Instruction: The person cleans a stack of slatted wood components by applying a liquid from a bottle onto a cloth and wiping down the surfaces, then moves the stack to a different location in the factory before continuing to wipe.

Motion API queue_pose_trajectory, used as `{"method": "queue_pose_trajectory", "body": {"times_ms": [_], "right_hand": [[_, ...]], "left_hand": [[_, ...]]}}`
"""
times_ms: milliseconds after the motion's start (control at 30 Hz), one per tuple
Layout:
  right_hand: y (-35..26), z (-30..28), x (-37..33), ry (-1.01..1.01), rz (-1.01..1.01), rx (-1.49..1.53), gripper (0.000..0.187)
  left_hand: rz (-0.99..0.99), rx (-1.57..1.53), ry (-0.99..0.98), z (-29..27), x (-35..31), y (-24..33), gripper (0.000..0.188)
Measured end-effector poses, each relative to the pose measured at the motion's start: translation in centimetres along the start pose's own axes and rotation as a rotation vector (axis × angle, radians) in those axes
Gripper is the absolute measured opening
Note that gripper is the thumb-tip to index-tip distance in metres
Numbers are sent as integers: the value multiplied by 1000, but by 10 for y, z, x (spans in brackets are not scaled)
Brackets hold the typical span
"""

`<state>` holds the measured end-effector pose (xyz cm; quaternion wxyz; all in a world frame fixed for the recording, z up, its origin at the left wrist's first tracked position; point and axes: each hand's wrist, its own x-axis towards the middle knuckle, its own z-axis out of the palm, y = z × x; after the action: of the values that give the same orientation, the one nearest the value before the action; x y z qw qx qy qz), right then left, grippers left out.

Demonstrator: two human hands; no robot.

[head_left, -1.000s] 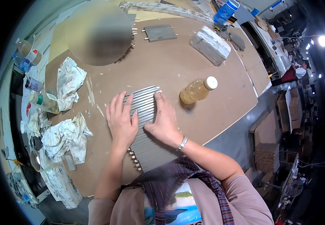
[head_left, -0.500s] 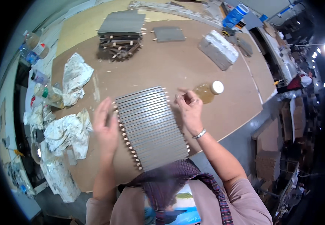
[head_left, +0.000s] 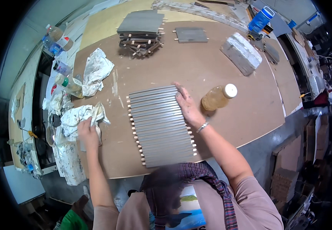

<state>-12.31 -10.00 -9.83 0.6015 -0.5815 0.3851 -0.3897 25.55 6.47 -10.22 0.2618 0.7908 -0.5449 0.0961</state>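
A row of grey slats [head_left: 158, 122] with pale dowel pegs sticking out at both sides lies side by side before me, making a panel. My right hand [head_left: 188, 107] rests on the panel's far right corner, its fingers stretched along the edge. To the left, my left hand [head_left: 88, 132] pinches a stained white rag [head_left: 76, 118], and a fold of the cloth stands up by the fingertips. Just right of my right hand is a bottle of yellowish liquid [head_left: 215, 99] with a white cap.
At the back stands a stack of pegged grey boards [head_left: 141, 23], with a single small board [head_left: 191, 35] beside it. A whitish block [head_left: 242, 53] sits far right. Another rag [head_left: 97, 71] and several bottles [head_left: 69, 83] line the left side. A blue bottle [head_left: 261, 19] stands at the back right.
My left hand has left the panel's side and moved left onto the rag, taking hold of it. My right hand has come down onto the panel's far right corner, and its fingers have straightened.
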Motion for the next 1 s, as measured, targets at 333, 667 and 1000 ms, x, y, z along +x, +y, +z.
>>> {"method": "queue_pose_trajectory", "body": {"times_ms": [333, 667, 1000], "right_hand": [[44, -11, 12, -164, -245, -67, 70], [28, 5, 10, 33, -145, 26, 39], [20, 0, 8, 47, -164, -48, 41]], "left_hand": [[567, -412, -391, -14, -7, 274, 30], [364, -285, -105, -51, 4, 231, 26], [217, -64, 48, -48, 14, 179, 25]]}}
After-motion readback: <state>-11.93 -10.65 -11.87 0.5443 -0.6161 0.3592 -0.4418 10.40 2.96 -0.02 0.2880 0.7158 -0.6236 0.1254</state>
